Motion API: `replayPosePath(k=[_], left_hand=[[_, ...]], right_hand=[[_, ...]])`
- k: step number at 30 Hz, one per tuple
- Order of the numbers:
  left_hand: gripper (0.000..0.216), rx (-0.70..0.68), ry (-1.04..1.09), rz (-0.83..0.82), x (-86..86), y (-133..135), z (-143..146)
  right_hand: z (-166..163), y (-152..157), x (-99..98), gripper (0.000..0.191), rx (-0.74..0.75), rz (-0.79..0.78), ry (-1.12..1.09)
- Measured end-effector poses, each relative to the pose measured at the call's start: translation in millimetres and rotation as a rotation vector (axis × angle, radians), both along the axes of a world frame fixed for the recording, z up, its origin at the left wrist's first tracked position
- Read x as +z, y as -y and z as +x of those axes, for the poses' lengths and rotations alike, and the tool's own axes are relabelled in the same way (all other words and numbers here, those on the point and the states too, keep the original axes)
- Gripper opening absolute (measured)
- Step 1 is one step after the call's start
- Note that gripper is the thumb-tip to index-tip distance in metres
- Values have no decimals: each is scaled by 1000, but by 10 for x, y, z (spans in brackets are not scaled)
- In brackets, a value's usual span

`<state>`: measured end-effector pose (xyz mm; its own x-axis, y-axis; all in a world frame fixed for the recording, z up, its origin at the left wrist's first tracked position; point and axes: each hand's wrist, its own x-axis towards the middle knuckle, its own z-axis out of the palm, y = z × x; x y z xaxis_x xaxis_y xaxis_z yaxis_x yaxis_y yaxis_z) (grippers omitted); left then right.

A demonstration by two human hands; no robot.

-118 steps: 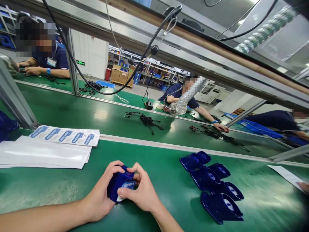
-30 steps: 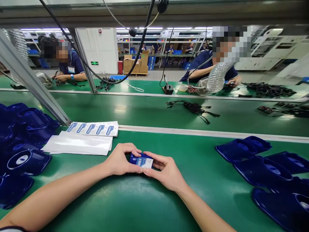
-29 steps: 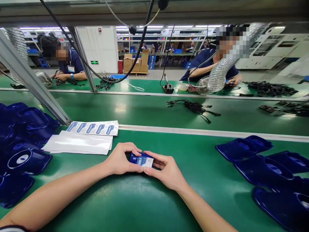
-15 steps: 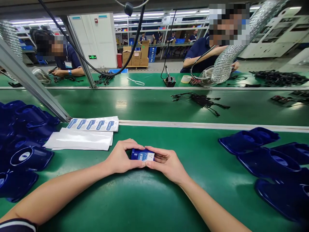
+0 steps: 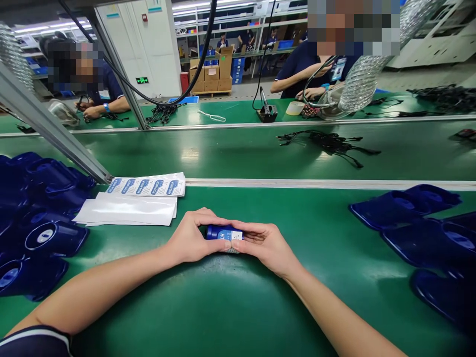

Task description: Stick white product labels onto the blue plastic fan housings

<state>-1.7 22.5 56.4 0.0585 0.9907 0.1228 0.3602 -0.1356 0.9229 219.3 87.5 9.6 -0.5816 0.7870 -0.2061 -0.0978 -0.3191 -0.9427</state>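
Observation:
Both hands are closed around a small dark-blue plastic part (image 5: 213, 232) at the middle of the bench. A blue-and-white label (image 5: 227, 235) lies along its side, facing me. My left hand (image 5: 196, 235) wraps the left end, fingers over the top and thumb in front. My right hand (image 5: 263, 244) grips the right end in the same way, its thumb pressed on the label's lower edge. The thumbs meet near the middle, and the fingers hide the part's ends and back. Just beyond my left hand lie a sheet of printed labels (image 5: 146, 185) and blank white backing strips (image 5: 128, 208).
Larger blue plastic housings (image 5: 55, 238) are piled at the left; more blue housings (image 5: 405, 228) lie at the right. A metal post (image 5: 55, 104) slants up at the left. Black cables (image 5: 329, 143) rest beyond the white strip. Two co-workers sit across the bench.
The view has shifted slightly. My thumbs have moved closer over the label, covering more of it, and the part looks slightly turned. Both hands keep their hold.

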Motion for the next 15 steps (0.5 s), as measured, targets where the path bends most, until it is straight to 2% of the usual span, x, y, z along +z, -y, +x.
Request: replayPosePath(k=[5, 10, 15], left_hand=[[42, -12, -6, 10, 27, 7, 24], [24, 32, -33, 102, 9, -14, 99], [33, 43, -142, 29, 83, -51, 160]], right_hand=[[-9, 14, 0, 52, -2, 3, -30], [-22, 20, -13, 46, -15, 19, -29], [-17, 16, 8, 48, -13, 47, 19]])
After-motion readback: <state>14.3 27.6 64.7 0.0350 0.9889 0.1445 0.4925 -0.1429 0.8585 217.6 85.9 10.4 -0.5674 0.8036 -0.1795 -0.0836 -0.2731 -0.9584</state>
